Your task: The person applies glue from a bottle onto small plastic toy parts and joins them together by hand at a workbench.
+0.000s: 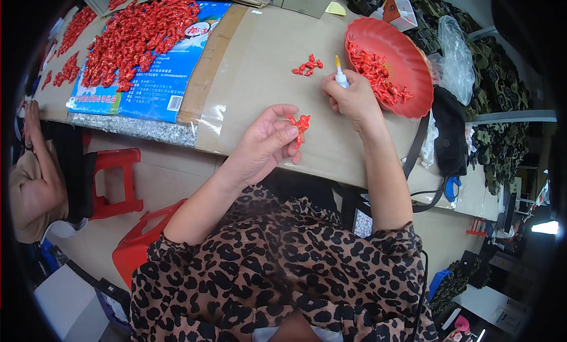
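Note:
Between the thumb and fingers of my left hand (271, 137) is a small red plastic figurine (300, 129), held above the near edge of the table. My right hand (353, 97) grips a white pen-like applicator (341, 76) with a yellow tip pointing up and away from me. Just beyond the hands, a few more red figurines (308, 65) lie on the table. A red scalloped bowl (407, 70) stands to the right of my right hand, with many similar red pieces inside.
A big heap of red figurines (142, 38) covers a blue printed cardboard sheet (136, 100) at the left. A grey-green box (304, 0) stands at the back. Clear plastic bags (455, 58) and camouflage items lie right. Red stools (118, 182) and another person (38, 176) are at left.

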Demonstrator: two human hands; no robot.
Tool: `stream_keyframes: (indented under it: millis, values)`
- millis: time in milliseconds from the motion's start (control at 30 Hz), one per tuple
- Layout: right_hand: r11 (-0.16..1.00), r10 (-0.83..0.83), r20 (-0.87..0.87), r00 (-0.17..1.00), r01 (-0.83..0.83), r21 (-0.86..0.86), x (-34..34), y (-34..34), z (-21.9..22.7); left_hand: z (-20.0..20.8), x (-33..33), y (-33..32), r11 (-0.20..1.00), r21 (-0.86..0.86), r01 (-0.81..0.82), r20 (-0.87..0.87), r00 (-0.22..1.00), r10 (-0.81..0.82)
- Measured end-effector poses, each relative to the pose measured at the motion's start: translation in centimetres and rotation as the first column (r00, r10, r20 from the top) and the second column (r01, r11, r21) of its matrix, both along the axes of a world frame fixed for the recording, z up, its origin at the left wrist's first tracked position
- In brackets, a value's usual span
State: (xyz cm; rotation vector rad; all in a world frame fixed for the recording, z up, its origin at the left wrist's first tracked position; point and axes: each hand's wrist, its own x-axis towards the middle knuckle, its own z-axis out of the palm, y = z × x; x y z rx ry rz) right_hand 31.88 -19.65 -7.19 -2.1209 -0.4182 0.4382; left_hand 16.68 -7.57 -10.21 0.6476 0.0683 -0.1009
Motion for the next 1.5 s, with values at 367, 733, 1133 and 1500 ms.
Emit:
stream_keyframes:
  millis: [367,733,1133,1500]
  values:
    - [0.647,0.366,-0.641,0.675,0.311,0.697,-3.6,-3.5,0.4,0.0,0.3,0.6,0.954,-0.289,0.076,-0.02,0.996,-0.086]
    - [0.653,0.236,-0.392,0.889,0.153,0.742,-6.9,-3.9,-0.5,0.2,-0.1,-0.3,0.964,-0.243,0.106,0.011,0.994,-0.107]
    - [0.616,0.184,-0.414,0.892,0.223,0.755,-8.7,-4.4,-0.2,0.3,0.2,-1.8,0.996,0.086,0.039,-0.006,0.999,-0.039]
    - [0.643,0.035,-0.266,0.963,0.182,0.744,-10.3,-4.3,-1.7,-0.3,0.2,-2.1,0.98,0.196,0.023,0.046,0.998,-0.033]
